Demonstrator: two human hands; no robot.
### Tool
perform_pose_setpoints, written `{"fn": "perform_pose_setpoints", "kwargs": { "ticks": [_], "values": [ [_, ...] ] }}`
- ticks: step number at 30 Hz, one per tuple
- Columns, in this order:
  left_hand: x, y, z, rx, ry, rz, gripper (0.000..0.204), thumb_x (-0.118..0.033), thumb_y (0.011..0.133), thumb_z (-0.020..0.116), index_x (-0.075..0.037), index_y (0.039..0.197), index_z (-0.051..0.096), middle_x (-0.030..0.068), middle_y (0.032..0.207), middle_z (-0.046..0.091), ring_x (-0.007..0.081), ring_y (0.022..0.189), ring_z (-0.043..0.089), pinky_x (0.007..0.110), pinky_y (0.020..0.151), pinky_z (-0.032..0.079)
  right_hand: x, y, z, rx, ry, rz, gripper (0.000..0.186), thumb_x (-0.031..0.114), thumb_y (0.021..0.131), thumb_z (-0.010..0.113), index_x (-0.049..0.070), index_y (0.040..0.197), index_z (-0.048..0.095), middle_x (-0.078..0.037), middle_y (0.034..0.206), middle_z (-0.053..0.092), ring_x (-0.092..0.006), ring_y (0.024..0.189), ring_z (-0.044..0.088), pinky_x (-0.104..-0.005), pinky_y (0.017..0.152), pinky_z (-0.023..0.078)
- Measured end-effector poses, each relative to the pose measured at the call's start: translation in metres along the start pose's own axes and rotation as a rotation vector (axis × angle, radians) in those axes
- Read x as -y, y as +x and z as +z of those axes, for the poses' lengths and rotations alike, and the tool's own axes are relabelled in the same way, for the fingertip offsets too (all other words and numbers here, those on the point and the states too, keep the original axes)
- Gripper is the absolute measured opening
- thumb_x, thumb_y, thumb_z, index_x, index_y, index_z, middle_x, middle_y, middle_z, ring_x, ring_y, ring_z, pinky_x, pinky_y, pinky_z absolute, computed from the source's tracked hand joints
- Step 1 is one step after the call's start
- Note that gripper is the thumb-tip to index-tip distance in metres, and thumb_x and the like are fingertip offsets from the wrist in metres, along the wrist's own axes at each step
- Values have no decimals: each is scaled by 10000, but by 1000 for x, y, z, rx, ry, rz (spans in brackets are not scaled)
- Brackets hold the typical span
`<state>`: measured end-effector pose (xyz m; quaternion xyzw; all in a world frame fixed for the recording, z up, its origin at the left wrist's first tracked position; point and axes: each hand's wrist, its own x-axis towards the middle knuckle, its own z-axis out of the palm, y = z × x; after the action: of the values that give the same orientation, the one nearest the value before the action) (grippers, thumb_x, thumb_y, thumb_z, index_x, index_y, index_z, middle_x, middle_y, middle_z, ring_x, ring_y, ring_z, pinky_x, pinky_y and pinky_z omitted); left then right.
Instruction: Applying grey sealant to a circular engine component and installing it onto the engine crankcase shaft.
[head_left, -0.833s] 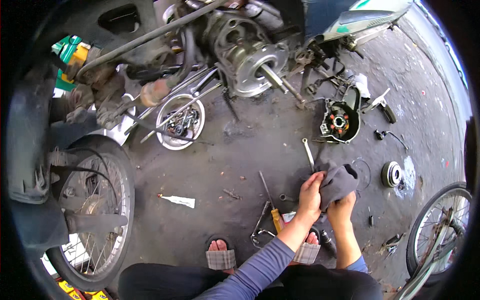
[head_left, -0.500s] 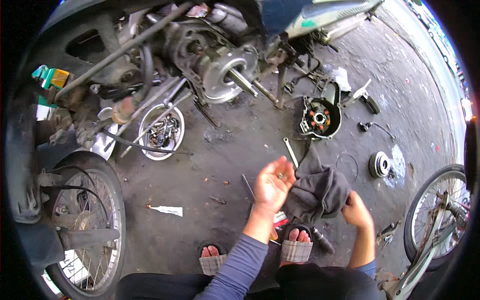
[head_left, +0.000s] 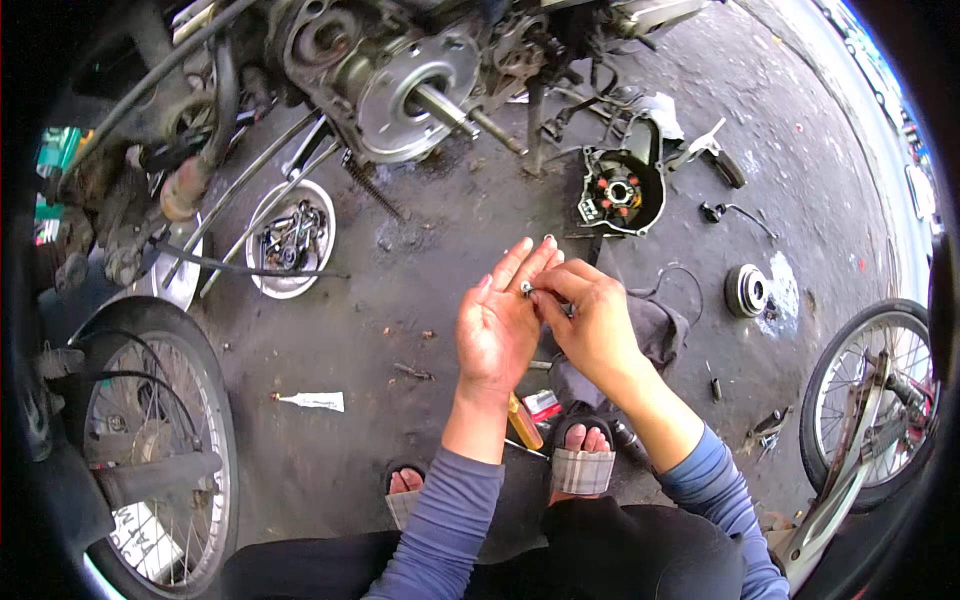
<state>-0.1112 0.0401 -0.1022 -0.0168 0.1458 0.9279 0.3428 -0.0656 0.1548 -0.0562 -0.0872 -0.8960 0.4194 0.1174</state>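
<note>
My left hand (head_left: 495, 330) is palm up with its fingers extended. My right hand (head_left: 595, 325) reaches across it, thumb and forefinger pinching a small shiny metal piece (head_left: 526, 288) at the left hand's fingers. A dark grey cloth (head_left: 657, 342) lies on the ground behind my right hand. Just past my fingertips is an engine cover (head_left: 646, 190) with red-orange coils inside. Below my hands lie a yellow-handled screwdriver (head_left: 525, 420) and a red-and-white packet (head_left: 543, 406).
An opened engine with a protruding shaft (head_left: 435, 100) hangs above. A bowl of metal parts (head_left: 262, 275) and a spoked wheel (head_left: 218, 420) are left; a round rotor (head_left: 745, 292), brake lever (head_left: 728, 170) and second wheel (head_left: 832, 370) are right. A tube (head_left: 315, 400) lies lower left.
My right hand has let go of the cloth, now on the ground, and moved to the fingers of my left hand, which turned palm up. The view has shifted.
</note>
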Motion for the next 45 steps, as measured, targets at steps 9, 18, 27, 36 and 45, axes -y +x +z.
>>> {"fn": "perform_pose_setpoints", "kwargs": {
  "ticks": [9,18,27,36,45],
  "values": [
    [-16,-15,-31,-155,144,74,578,-406,988,327,18,1359,456,263,1428,432,367,1368,367,463,1156,250,-5,-9,54,64,121,5,210,66,737,711,22,919,617,-163,811,632,-357,730,647,-437,641,511],
    [-76,-37,-101,-306,68,15,324,-321,964,516,-21,1028,624,73,917,616,211,891,567,344,822,471,2,-4,11,163,351,125,118,-11,872,635,-14,986,666,7,762,543,-77,696,495,-234,637,410],
    [-47,-48,-60,-315,427,-264,232,-193,941,619,-2,1069,653,79,962,676,179,864,645,350,795,529,-15,-21,43,68,400,-75,147,-11,746,736,13,868,659,-74,862,645,-214,759,646,-311,667,513],
    [-42,-46,-62,-358,306,-157,193,-220,955,608,-51,1045,631,63,943,659,162,810,622,330,758,522,-13,-60,47,77,137,174,303,230,764,790,39,804,558,-110,764,620,-324,638,617,-399,553,489],
    [-70,-7,-52,-421,374,163,141,-138,945,618,-29,1034,619,76,940,643,138,796,598,289,720,517,-44,-162,73,586,-39,431,327,148,825,647,57,1054,431,-123,917,648,-244,796,665,-380,650,526]
  ]
}}
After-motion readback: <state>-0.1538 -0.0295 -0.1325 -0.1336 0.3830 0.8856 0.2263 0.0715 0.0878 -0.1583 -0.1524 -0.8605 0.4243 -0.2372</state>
